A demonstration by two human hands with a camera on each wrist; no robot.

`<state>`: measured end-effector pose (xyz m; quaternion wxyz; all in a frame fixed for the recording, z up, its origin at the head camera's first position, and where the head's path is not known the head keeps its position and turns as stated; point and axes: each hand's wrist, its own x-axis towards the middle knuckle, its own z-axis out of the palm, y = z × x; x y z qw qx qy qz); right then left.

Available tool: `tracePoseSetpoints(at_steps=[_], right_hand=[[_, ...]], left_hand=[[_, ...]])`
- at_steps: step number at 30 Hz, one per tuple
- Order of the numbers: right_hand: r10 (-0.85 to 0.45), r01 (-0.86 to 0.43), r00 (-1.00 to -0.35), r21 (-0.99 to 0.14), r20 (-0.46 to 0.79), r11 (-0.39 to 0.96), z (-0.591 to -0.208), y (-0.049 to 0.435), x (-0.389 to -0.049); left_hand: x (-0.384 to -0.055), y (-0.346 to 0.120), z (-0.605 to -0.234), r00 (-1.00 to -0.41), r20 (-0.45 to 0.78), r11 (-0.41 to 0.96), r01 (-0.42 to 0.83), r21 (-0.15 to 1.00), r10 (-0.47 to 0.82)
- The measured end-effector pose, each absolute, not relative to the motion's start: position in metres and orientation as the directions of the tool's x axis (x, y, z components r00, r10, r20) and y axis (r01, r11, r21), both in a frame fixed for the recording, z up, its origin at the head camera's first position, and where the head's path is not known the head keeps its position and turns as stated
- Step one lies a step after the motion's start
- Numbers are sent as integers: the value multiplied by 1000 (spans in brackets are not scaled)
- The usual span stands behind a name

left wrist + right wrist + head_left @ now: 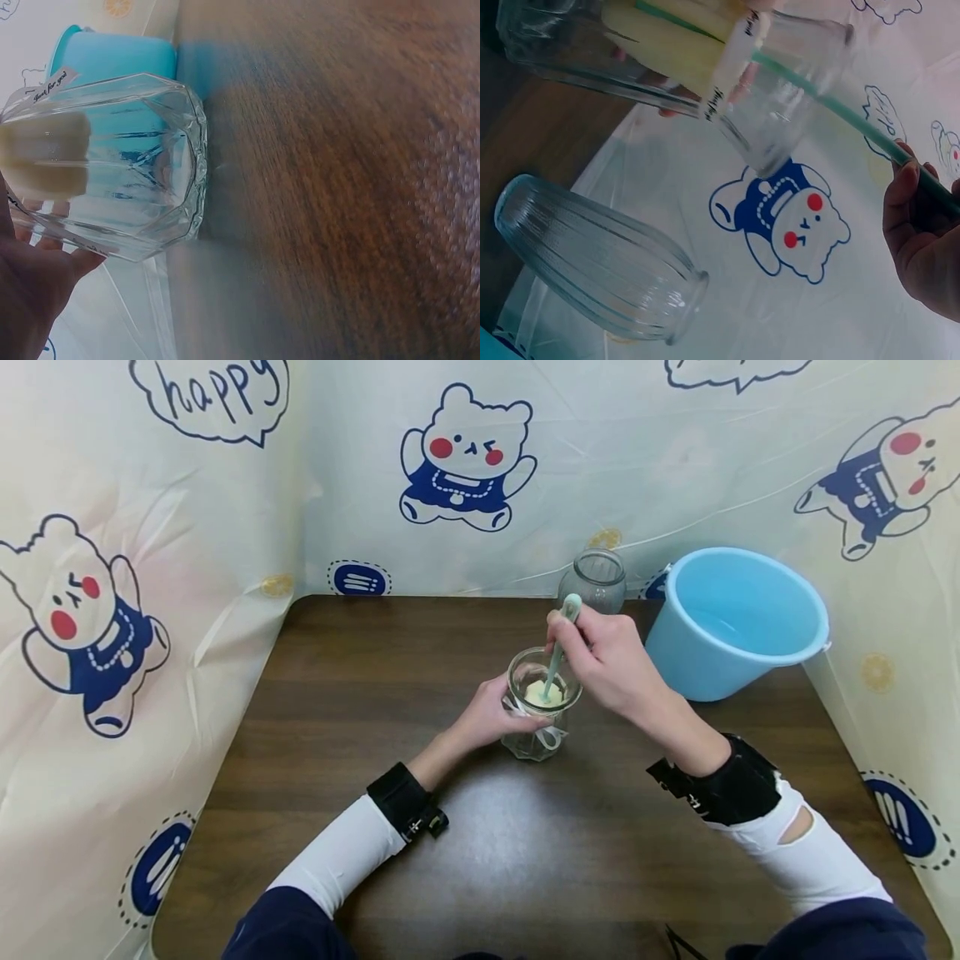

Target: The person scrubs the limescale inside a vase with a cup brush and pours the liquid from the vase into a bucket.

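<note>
A clear glass vase (523,745) with a ribbon tied round its neck stands near the middle of the table. My left hand (491,717) grips its upper part from the left, fingers wrapped about the glass. Lettering shows on the ribbon (727,79) in the right wrist view. Above the mouth, my right hand (617,658) pinches the green handle (847,112) of a sponge bottle brush. The brush's pale yellow sponge head (56,157) is inside the vase, its lower end above the vase's bottom in the left wrist view.
Behind my right hand, a second, ribbed glass vase (600,262) stands at the table's back edge. A light blue bucket (723,672) is to its right. Printed sheeting (360,477) hangs behind and beside the brown wooden table (360,693).
</note>
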<state>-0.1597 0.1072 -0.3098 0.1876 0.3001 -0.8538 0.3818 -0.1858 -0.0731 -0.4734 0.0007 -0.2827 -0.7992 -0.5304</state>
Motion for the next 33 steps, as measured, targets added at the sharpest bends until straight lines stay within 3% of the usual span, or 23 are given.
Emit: tracePoseSetpoints(at_steps=[11,21,28,33], right_hand=[[-307,-611,-787,-607,536,509,-302,108,-159],[-388,-535,-844,-638,371,554,-325,109,-161],[-373,-586,-810,-633,453,506,-316,110,-158],[-376,-538,-842,-655,388,530,-326,104,-154]], left_hand=[[-185,-73,-473,-839,300,284,456,844,455],[-187,-73,-473,-849,296,275,440,855,437],[-186,-74,-474,-846,286,271,434,859,449],[-180,-80,-475,-846,283,259,428,866,452]])
